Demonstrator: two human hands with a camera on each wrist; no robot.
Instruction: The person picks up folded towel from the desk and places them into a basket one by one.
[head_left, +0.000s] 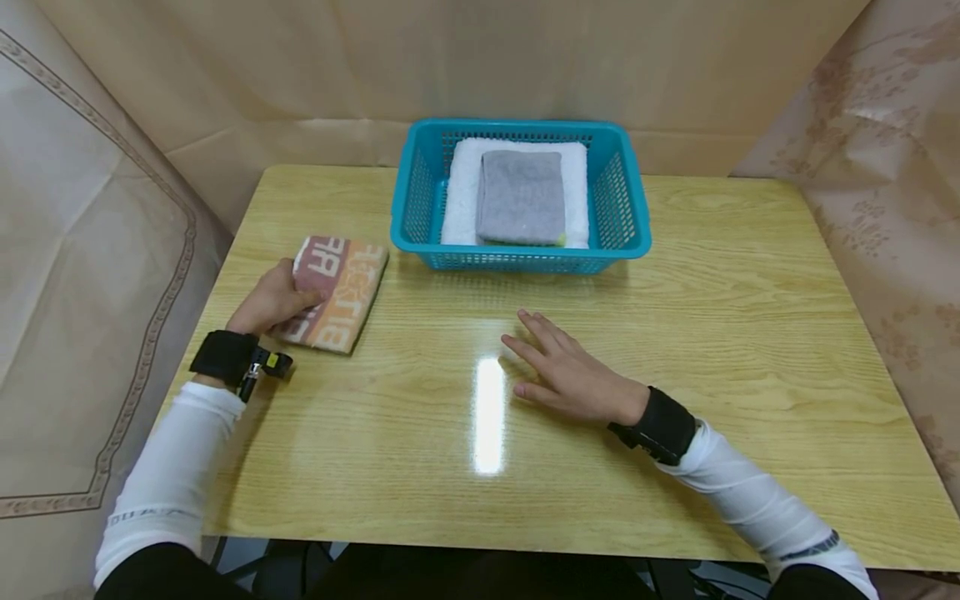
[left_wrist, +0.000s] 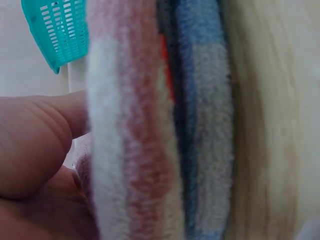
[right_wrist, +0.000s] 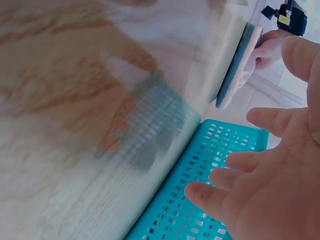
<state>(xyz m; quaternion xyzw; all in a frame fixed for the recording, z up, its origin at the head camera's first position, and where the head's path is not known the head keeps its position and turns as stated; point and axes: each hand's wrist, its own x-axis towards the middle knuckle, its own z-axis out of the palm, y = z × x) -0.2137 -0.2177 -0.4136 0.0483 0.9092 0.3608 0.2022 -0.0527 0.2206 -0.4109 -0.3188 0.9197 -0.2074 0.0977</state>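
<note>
A folded pink and orange towel (head_left: 347,292) with pale lettering lies at the left of the table. My left hand (head_left: 272,298) grips its left edge, thumb laid over the top. In the left wrist view, the folded edge shows a pink and white layer (left_wrist: 142,145) above a blue and grey layer (left_wrist: 212,135). Over the middle of the table, my right hand (head_left: 570,373) holds nothing, its fingers spread and pointing left. Behind the hands stands a blue plastic basket (head_left: 525,260). It contains a folded white towel (head_left: 461,196) with a smaller folded grey towel (head_left: 522,196) on top.
The wooden table (head_left: 750,333) reaches back to a beige hanging cloth (head_left: 525,58). Patterned cloth hangs at both sides. A bright light reflection shows on the tabletop, left of the right hand.
</note>
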